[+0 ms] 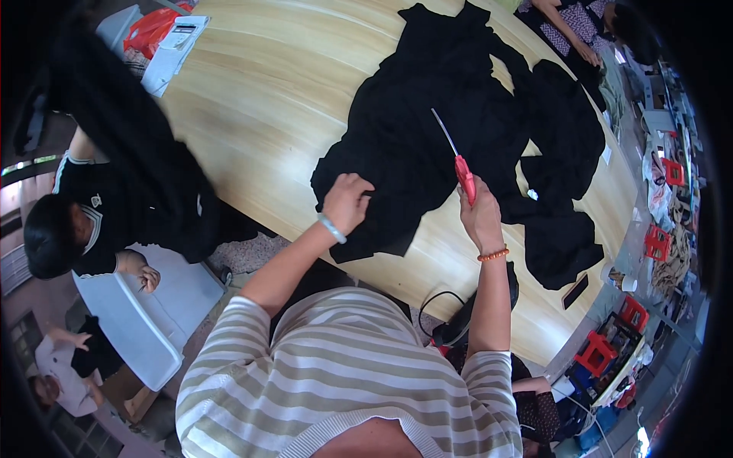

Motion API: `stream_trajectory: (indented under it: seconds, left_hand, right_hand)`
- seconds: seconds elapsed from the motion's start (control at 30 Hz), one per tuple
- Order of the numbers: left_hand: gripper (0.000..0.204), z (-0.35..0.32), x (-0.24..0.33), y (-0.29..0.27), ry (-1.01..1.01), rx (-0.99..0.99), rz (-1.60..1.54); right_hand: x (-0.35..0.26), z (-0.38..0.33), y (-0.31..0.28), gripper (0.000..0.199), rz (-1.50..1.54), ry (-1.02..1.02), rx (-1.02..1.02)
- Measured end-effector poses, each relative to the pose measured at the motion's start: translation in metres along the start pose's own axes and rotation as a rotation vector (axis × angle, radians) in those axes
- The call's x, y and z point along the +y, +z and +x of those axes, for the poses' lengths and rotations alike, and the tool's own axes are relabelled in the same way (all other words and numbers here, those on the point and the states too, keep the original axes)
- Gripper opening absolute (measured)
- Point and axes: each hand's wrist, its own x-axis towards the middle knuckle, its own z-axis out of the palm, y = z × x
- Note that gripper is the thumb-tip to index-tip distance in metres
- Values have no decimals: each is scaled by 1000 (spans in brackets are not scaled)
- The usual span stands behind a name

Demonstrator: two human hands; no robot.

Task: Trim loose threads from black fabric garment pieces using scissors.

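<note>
A black garment (427, 99) lies spread over the wooden table (252, 69), with its lower left part under my left hand (347, 203). That hand wears a pale bracelet; its fingers are loosely bent, thumb and forefinger apart, and nothing shows between them. In my right hand (481, 220) is a pair of red-handled scissors (465, 177), seen nearly edge-on. Their thin metal blade points away from me over the black cloth. An orange bead bracelet circles my right wrist.
More black cloth (561, 248) and a dark phone (576, 291) lie at the right. A black cabled device (467, 324) is by the near edge. At left, a person (107, 198) handles black cloth near a white tray table (141, 336). Red stools (595, 351) stand at right.
</note>
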Motion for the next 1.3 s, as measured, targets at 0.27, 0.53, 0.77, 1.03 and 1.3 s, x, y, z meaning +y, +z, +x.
stream_trajectory:
  seconds: [0.27,0.53,0.77,1.03,1.3]
  left_hand:
    - [12,-50,-56,-92,-447,330,-488]
    - [10,-25,-15,-89,-497,488,-974]
    - [9,-57,124,11,241,-835,-814]
    - [44,-43,66,5,-6,45,20]
    - [24,-30,44,-7,-21,91,-142]
  right_hand:
    - [8,4,6,32,71,-52,29]
    - [6,5,9,33,80,-141,41]
    - [-5,10,-15,31,151,-133,74]
    - [-15,29,8,43,21,-88,41]
    - [2,60,29,42,-24,-7,-48]
